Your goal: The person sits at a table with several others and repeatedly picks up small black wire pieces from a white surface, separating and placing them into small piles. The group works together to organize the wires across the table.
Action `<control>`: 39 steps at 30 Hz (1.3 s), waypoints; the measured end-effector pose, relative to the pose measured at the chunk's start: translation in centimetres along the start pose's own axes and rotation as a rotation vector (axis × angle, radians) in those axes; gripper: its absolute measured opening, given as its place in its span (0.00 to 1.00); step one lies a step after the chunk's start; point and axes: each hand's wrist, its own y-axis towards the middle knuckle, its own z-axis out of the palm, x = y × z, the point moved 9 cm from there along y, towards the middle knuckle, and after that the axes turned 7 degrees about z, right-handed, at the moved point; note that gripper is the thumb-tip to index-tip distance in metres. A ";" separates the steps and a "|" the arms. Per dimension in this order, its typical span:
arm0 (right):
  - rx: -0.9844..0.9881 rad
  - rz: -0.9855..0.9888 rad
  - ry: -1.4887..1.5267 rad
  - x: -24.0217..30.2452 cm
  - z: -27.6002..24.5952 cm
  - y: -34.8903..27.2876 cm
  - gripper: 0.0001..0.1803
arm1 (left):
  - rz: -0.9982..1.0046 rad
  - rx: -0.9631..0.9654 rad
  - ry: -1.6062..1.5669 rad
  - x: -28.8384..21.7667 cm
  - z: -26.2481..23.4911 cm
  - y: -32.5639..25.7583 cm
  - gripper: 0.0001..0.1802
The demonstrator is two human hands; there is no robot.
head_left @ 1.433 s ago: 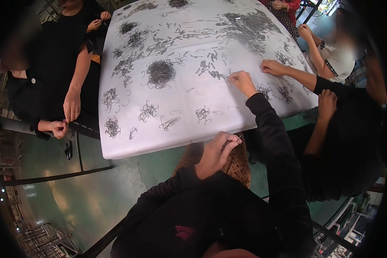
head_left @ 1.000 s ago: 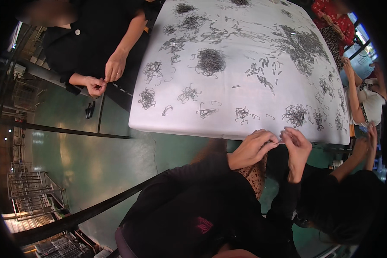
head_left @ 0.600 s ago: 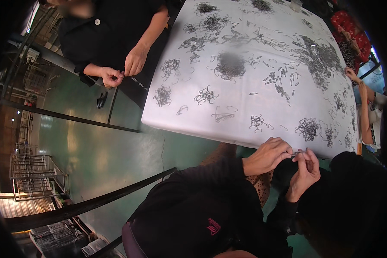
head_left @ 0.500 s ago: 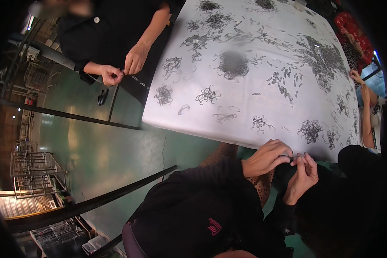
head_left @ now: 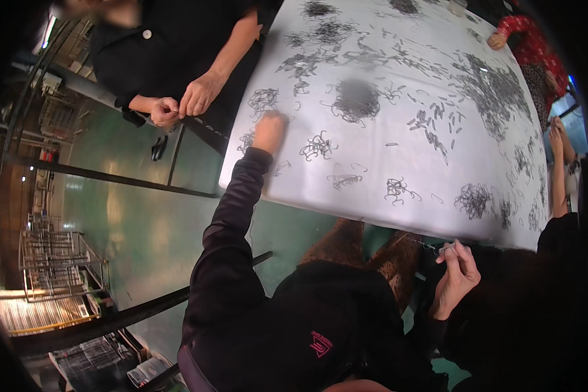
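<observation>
My left hand (head_left: 270, 132) reaches over the left side of the white-covered table (head_left: 366, 189), above a small heap of dark curved wire pieces (head_left: 262, 99). Its fingers point down and away, hidden behind the back of the hand. My right hand (head_left: 458, 273) is raised in front of the near edge, thumb and fingertips pinched together. A thin, pale linked strand (head_left: 428, 246) runs from this pinch toward the left, over my lap. Closest to my left hand lie more loose curved wires (head_left: 317, 145).
Flat dark links (head_left: 435, 124) and a large dark heap (head_left: 493, 91) spread across the table. At the far left, a co-worker's hands (head_left: 183, 108) meet at the fingertips. Others' arms (head_left: 556, 157) show at the right. A black rail (head_left: 176, 297) crosses the green floor.
My left hand has left my right hand and reached forward and left over the table. My right hand stays near its place, still pinching. A red-sleeved co-worker's hand now rests at the far right edge.
</observation>
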 end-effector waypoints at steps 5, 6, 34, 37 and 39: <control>-0.028 0.035 -0.092 -0.3 -0.3 -1.1 0.10 | 0.063 -0.080 -0.343 -8.8 -2.3 0.7 0.04; -0.034 0.075 -0.056 -0.8 -0.5 -1.2 0.10 | -0.033 -0.034 -0.562 -11.6 -2.0 0.0 0.04; -0.240 -0.053 -0.004 -0.5 -2.2 0.0 0.19 | 0.103 0.082 -1.493 -39.1 -5.2 -6.3 0.03; -0.230 0.023 -0.157 -1.7 -3.5 4.9 0.15 | 0.114 0.157 -1.516 -39.1 -4.8 -6.7 0.02; -0.110 -0.060 -0.363 -2.6 -1.9 10.2 0.12 | 0.157 0.196 -1.539 -39.5 -4.9 -7.2 0.02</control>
